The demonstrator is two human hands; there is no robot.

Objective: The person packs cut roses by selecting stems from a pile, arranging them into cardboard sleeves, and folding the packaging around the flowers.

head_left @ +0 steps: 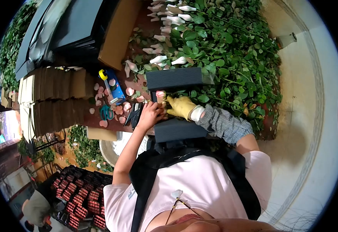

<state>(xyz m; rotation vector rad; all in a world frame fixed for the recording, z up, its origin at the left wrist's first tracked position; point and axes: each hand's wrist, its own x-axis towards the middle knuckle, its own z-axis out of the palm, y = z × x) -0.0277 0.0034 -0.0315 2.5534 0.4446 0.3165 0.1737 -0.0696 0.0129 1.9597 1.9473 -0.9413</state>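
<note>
My left hand (150,115), bare, has its fingers bent together over the gap between two dark corrugated pieces; what they hold is hidden. Close beside it is my right hand (180,107) in a yellow glove, its fingers curled at a pale pink rose (160,95). One dark corrugated piece (174,78) lies beyond the hands, and the other (180,130) is nearer my body. A black tool (135,113), perhaps a stapler, lies just left of my left hand.
Leafy stems (231,58) and white-wrapped buds (178,60) spread across the table's right and far side. Blue-green scissors (106,113), a yellow cutter (103,75), a blue box (116,91) and loose petals lie left. Cardboard stacks (57,89) stand farther left; another person (37,207) is lower left.
</note>
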